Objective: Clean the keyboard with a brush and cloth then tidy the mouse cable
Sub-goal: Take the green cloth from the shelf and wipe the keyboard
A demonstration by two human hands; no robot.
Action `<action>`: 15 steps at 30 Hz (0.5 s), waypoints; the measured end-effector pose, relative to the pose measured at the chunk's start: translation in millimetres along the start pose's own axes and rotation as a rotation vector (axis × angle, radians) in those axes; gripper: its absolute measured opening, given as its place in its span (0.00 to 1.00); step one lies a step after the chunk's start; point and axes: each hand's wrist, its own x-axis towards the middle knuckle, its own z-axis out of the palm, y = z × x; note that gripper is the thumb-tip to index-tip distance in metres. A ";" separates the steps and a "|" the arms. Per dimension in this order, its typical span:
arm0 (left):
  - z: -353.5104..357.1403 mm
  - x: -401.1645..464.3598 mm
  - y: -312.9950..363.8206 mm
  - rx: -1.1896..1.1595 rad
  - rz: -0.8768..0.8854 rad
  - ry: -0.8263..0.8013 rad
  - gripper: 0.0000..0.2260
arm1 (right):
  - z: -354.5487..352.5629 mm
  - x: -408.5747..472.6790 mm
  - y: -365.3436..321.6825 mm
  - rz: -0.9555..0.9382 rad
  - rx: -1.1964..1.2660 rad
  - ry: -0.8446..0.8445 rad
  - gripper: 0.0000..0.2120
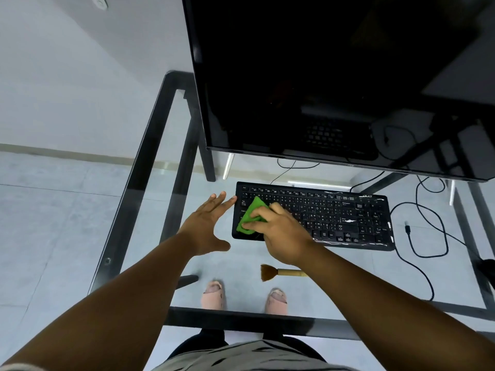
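A person's right hand [278,231] pinches a green cloth [251,216] against the keyboard [348,218] to wipe it, while the spread left hand [207,226] steadies its edge on the glass tabletop [187,263].

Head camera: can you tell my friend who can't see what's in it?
The right hand presses a green cloth on a keyboard on a glass desk. The left hand is open beside it; a brush lies nearer.

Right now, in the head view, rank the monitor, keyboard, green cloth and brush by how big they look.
Largest to smallest:
1. monitor
2. keyboard
3. green cloth and brush look alike; the right hand covers part of each, so I won't rank them.
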 end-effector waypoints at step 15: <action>25.6 -0.8 10.8 0.078 -0.005 0.119 0.41 | -10.4 -64.5 54.6 -0.041 -0.129 0.030 0.25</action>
